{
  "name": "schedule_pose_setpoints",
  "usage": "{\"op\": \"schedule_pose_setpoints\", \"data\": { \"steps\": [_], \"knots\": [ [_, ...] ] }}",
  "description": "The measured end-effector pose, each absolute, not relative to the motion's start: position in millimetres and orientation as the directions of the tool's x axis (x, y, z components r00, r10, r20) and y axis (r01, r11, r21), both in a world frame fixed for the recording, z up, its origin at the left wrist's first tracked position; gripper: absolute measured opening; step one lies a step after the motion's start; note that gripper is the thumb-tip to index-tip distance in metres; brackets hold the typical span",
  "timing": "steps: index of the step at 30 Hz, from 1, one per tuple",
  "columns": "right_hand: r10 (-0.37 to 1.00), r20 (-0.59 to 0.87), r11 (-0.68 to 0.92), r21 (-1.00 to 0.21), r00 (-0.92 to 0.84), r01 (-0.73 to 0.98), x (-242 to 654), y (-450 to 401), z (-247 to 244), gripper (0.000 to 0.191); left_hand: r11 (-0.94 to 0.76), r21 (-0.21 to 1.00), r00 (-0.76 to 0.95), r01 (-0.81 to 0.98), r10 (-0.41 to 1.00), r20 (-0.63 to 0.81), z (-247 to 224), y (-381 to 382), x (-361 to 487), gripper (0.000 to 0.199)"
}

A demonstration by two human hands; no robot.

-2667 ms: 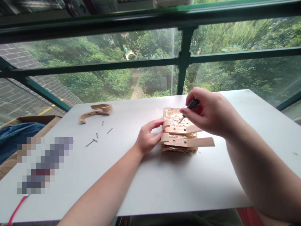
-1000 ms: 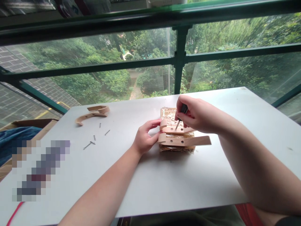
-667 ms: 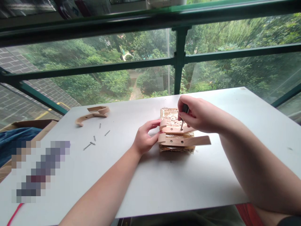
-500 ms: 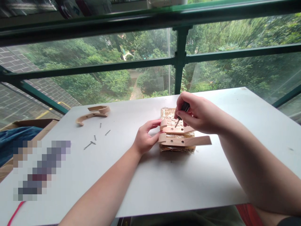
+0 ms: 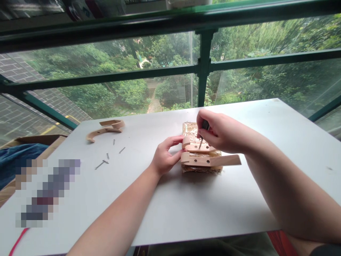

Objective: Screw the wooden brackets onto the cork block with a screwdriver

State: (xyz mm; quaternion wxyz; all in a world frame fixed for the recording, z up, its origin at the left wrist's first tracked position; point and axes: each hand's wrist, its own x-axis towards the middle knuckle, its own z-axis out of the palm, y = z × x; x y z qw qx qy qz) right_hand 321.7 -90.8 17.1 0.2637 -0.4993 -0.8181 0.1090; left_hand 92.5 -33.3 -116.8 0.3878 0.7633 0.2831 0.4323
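Note:
My right hand (image 5: 217,129) is closed round the dark handle of a screwdriver (image 5: 200,141). Its shaft points down, with the tip at the farther wooden hook (image 5: 190,146), between that hook's two screw holes. The curled left end of this hook is pinched between the fingers and thumb of my left hand (image 5: 166,154). Nearer to me, a second wooden hook (image 5: 223,160) lies alongside, with screws in its two holes. Both rest across a block wrapped in clear, crinkled film (image 5: 189,127). My right hand hides the far right part of the block.
Two loose wooden hooks (image 5: 105,132) lie on the white table (image 5: 165,213) at the back left. Several screws (image 5: 102,163) are scattered nearer. A blurred-out item (image 5: 48,195) sits at the left edge, beside a cardboard box (image 5: 39,153). Green railings (image 5: 204,71) stand behind the table.
My right hand has moved slightly left and down, and the screwdriver now stands steeper, its tip lower. The block and hooks have shifted slightly right. My left hand keeps its hold.

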Motion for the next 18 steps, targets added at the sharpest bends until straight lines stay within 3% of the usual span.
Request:
{"op": "schedule_pose_setpoints", "data": {
  "steps": [6, 13, 18],
  "knots": [
    [0.875, 0.307, 0.478, -0.418, -0.375, 0.772, 322.0, -92.9, 16.7, 0.006, -0.541, 0.836, 0.498, 0.093, 0.752, 0.431, -114.4, -34.6, 93.2, 0.042],
    [0.849, 0.389, 0.523, -0.529, -0.356, 0.669, 319.0, -94.2, 14.6, 0.007, -0.525, 0.845, 0.488, 0.102, 0.767, 0.417, -114.3, -35.2, 93.9, 0.043],
    [0.857, 0.336, 0.514, -0.497, -0.391, 0.699, 316.9, -93.1, 12.8, 0.006, -0.534, 0.84, 0.481, 0.092, 0.763, 0.432, -113.5, -35.7, 94.4, 0.043]
  ]
}}
